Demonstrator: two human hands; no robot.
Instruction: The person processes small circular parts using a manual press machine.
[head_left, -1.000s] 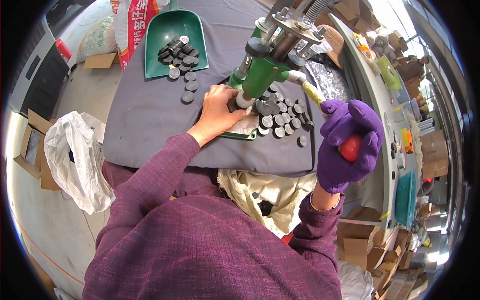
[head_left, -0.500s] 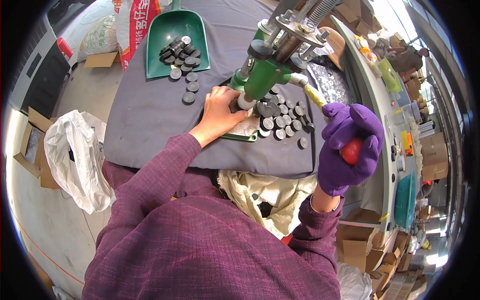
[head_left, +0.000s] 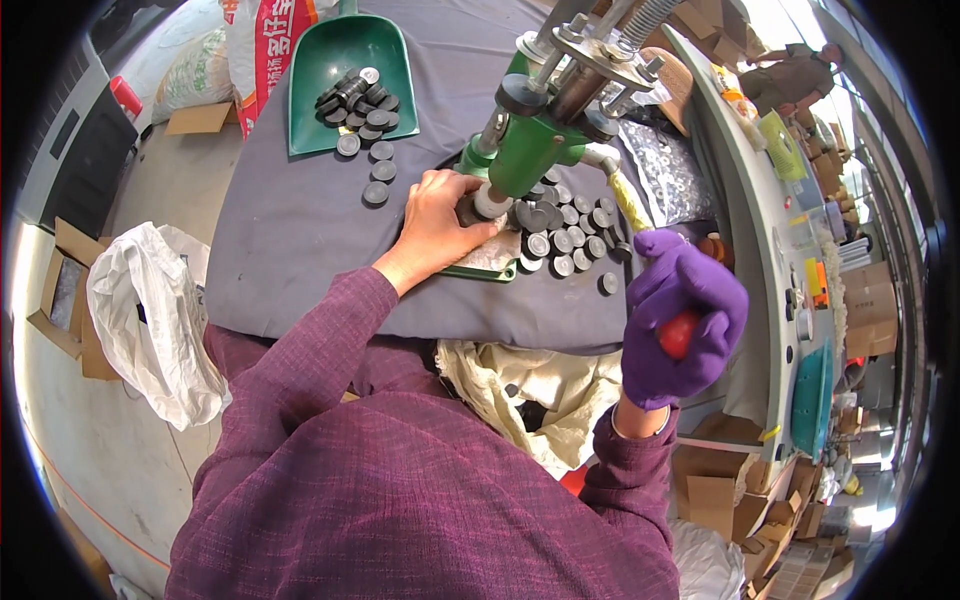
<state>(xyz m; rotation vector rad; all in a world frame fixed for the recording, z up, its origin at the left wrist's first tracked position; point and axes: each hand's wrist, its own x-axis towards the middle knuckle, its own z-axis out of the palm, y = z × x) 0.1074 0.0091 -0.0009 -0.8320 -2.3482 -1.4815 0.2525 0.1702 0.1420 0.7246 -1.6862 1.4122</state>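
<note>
My bare left hand [head_left: 437, 222] is closed on a dark round piece [head_left: 466, 211] under the white tip [head_left: 491, 203] of a green hand press [head_left: 535, 150]. Fingers and thumb hide most of that piece. Beneath it lies the press's pale base plate [head_left: 490, 256]. Off to the right, my right hand [head_left: 684, 320] wears a purple knitted glove and is wrapped round a red ball knob [head_left: 679, 335]. A lever [head_left: 628, 203] wrapped in yellow runs from the press toward this hand. Several black round caps [head_left: 563, 240] lie heaped right of the plate.
A green dustpan [head_left: 351, 60] holding more black caps lies at the far left of the grey-covered table [head_left: 290, 235]; a few caps trail from it. A cream cloth sack [head_left: 480, 375] hangs at the front edge. A white plastic bag [head_left: 150, 320] stands left. Another person [head_left: 800, 80] is far right.
My right hand has come nearer and slightly left with the red knob, and the yellow-wrapped lever has swung with it. My left hand stays in place. The far person now stands more upright.
</note>
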